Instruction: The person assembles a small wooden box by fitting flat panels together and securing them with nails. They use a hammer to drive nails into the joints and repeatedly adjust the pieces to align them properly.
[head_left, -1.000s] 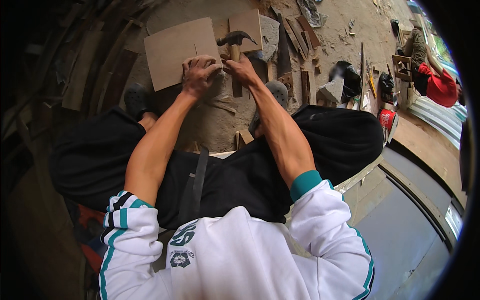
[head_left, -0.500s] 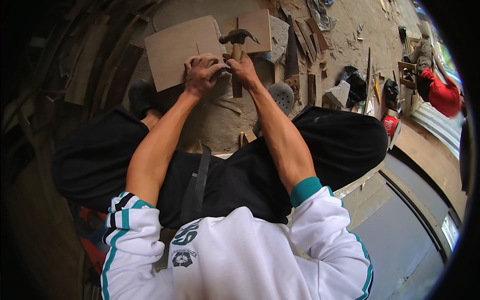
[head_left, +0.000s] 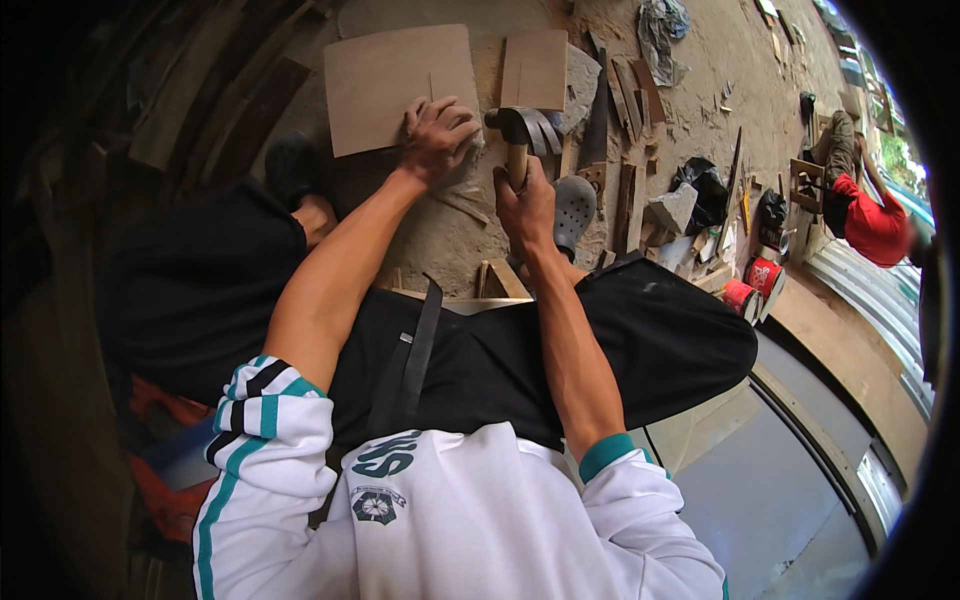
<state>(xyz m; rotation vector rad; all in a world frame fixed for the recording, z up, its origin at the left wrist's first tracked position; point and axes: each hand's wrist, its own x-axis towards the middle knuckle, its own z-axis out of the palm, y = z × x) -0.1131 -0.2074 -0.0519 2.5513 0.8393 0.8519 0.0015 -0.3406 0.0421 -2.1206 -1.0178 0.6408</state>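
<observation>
My right hand [head_left: 525,208] is closed around the wooden handle of a claw hammer [head_left: 517,167], whose metal head is raised above the ground. Over the lower right corner of a large thin wooden board [head_left: 385,85] lies my left hand [head_left: 435,140], its fingers bent and drawn together. What is between those fingertips, if anything, is hidden. A thin dark line runs on the board just beyond the fingers. To the right, beyond the hammer head, a smaller wooden board [head_left: 533,68] rests partly on a grey stone slab [head_left: 580,88].
A handsaw [head_left: 595,120] and wood strips [head_left: 628,95] lie right of the boards. Farther right are a black plastic bag [head_left: 704,190], a concrete lump [head_left: 675,208] and red cans [head_left: 763,277]. Planks [head_left: 185,105] line the left. A person in red [head_left: 875,225] is at the far right.
My right hand has moved away from the left, toward the lower right, and the hammer head has turned. The hands were close together before. My left hand stays at the board's corner. The view has shifted.
</observation>
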